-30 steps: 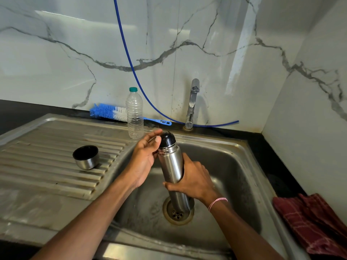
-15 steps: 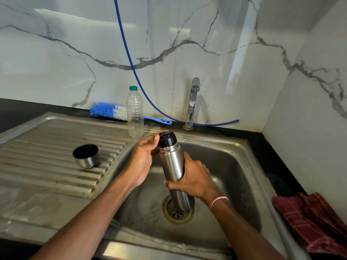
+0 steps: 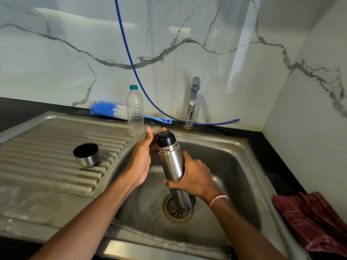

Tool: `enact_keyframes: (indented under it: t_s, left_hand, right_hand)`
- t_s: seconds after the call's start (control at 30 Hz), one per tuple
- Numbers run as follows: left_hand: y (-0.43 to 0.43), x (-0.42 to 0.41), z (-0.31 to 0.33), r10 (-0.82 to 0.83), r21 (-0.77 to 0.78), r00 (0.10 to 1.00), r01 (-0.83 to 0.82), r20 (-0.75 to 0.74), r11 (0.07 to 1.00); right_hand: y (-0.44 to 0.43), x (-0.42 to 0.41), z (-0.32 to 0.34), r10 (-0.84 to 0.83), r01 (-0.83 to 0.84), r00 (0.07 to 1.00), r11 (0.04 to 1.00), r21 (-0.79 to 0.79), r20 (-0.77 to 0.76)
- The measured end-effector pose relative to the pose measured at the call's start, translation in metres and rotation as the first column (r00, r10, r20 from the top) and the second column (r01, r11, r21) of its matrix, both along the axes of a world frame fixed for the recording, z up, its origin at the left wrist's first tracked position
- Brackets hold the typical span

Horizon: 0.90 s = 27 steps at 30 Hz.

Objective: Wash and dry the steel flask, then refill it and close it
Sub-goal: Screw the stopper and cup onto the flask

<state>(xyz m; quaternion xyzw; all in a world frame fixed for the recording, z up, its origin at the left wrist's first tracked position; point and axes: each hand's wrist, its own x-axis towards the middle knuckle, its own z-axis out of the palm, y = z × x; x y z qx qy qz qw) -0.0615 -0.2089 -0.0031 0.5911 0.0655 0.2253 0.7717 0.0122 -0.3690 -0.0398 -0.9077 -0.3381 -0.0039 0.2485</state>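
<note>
The steel flask (image 3: 171,162) stands nearly upright over the sink basin (image 3: 231,166), its base above the drain (image 3: 177,212). My right hand (image 3: 195,179) is wrapped around its lower body. A black stopper (image 3: 166,138) sits in the flask's neck. My left hand (image 3: 142,156) is beside the stopper with fingers stretched out, touching or nearly touching its left side. The flask's steel cup lid (image 3: 86,154) rests mouth-up on the ribbed drainboard (image 3: 47,156) to the left.
A clear plastic bottle (image 3: 134,112) with a green cap stands at the sink's back edge, a blue bottle brush (image 3: 112,110) behind it. The tap (image 3: 193,102) and a blue hose (image 3: 131,59) are by the marble wall. A red checked cloth (image 3: 311,222) lies on the right counter.
My left hand's fingers have come off the stopper top and straightened beside it. The flask has tilted slightly and stayed in my right hand.
</note>
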Motion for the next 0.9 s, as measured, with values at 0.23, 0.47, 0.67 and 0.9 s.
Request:
enact_keyframes:
  t_s: [0.23, 0.47, 0.67, 0.9]
  left_hand:
    - [0.0003, 0.0038, -0.0008, 0.07, -0.041, 0.997, -0.069, 0.032, 0.997]
    - [0.0017, -0.0006, 0.0018, 0.01, 0.07, 1.0, -0.011, 0.018, 0.997]
    - [-0.005, 0.0019, -0.0017, 0.033, 0.078, 0.999, -0.034, 0.017, 0.996]
    - [-0.0031, 0.0019, -0.0005, 0.043, 0.068, 0.998, -0.046, 0.041, 0.997]
  right_hand:
    - [0.0005, -0.0004, 0.0005, 0.012, -0.012, 1.0, 1.0, 0.002, -0.009]
    - [-0.0036, 0.0021, 0.0014, -0.007, 0.007, 1.0, 1.0, 0.002, 0.005]
    - [0.0005, -0.0007, -0.0003, 0.021, -0.02, 0.999, 0.999, -0.03, 0.031]
    - [-0.0011, 0.0011, -0.0005, 0.038, -0.038, 0.999, 0.999, -0.009, 0.018]
